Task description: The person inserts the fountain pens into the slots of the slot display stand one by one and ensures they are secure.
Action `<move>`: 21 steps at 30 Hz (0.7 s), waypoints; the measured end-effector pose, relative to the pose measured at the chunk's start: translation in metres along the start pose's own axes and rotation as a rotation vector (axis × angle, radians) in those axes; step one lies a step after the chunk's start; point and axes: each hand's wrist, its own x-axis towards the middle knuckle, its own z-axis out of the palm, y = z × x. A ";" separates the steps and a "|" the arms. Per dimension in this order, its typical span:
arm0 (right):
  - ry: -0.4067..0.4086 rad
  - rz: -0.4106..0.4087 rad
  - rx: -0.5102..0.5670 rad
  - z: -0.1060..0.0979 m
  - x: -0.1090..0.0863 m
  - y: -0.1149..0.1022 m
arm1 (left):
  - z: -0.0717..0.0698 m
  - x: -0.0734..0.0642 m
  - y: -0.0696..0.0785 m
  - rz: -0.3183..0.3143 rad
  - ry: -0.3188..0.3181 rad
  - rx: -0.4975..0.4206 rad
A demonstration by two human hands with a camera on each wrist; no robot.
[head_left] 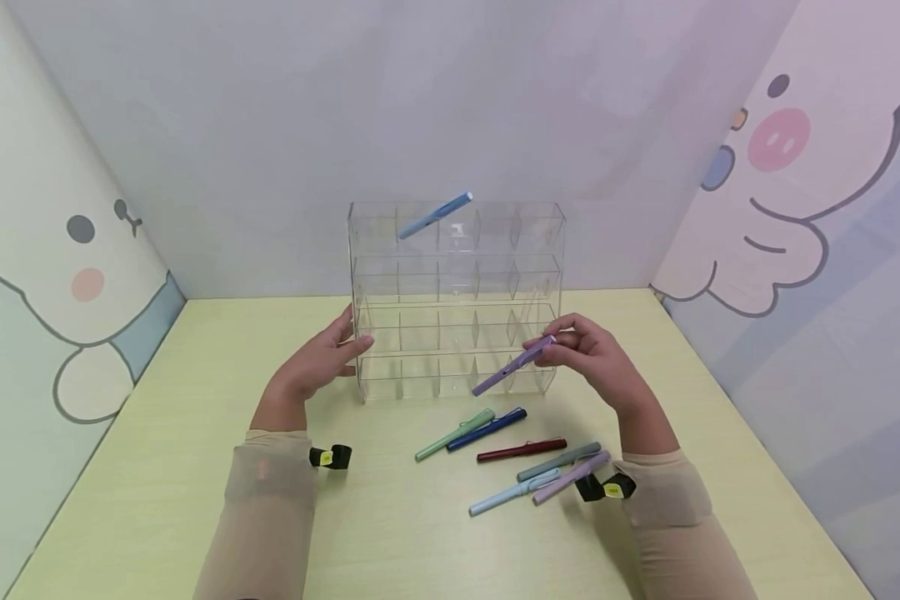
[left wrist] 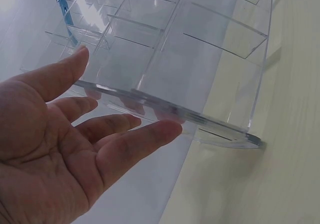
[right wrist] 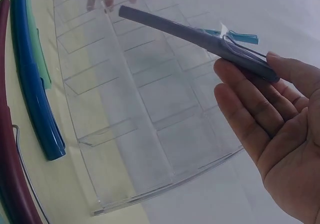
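Observation:
A clear acrylic rack [head_left: 420, 357] with tiers of small compartments stands upright. My left hand [head_left: 318, 360] is at its left side, the fingers nearly straight and the fingertips right at the side edge in the left wrist view. In my right hand [head_left: 592, 360], thumb and fingers pinch a purple pen [head_left: 512, 367] by its clip end. That pen slants down to the left in front of the rack's lower right compartments. A blue pen [head_left: 435, 216] leans in the top tier, left of the middle.
In front of the rack lie a green pen [head_left: 453, 435], a dark blue pen [head_left: 487, 429], a dark red pen [head_left: 521, 451], a grey-green pen [head_left: 555, 462], a light blue pen [head_left: 506, 497] and a light purple pen [head_left: 570, 479]. A grey-white curtain [head_left: 270, 167] hangs behind the table [head_left: 157, 467].

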 end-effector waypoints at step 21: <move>0.318 -0.219 0.312 0.006 0.006 -0.004 | 0.000 0.000 0.000 0.007 -0.002 -0.015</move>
